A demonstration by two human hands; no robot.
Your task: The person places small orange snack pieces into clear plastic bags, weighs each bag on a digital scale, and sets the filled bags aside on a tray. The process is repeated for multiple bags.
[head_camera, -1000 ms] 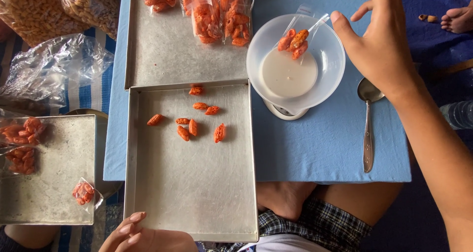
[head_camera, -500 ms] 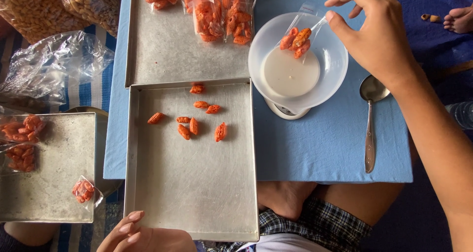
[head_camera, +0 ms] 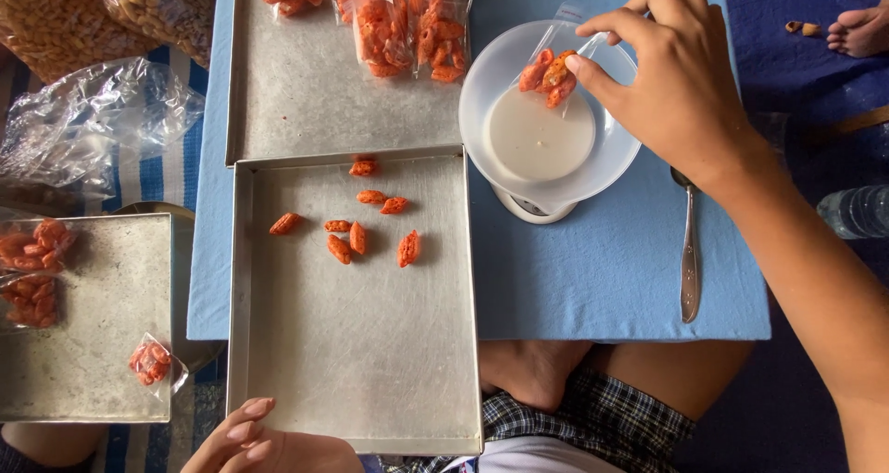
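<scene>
The right hand (head_camera: 681, 84) has closed its fingertips on the small bag of orange snacks (head_camera: 548, 70) in the white bowl (head_camera: 491, 75), while the left hand (head_camera: 264, 441) rests open, far nearer the tray (head_camera: 361, 343).

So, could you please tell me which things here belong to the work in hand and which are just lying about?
In use:
right hand
small clear bag of orange snacks
white bowl on a scale
loose orange snacks
metal tray

Lying about:
spoon
filled bags
empty plastic bags
water bottle
</scene>
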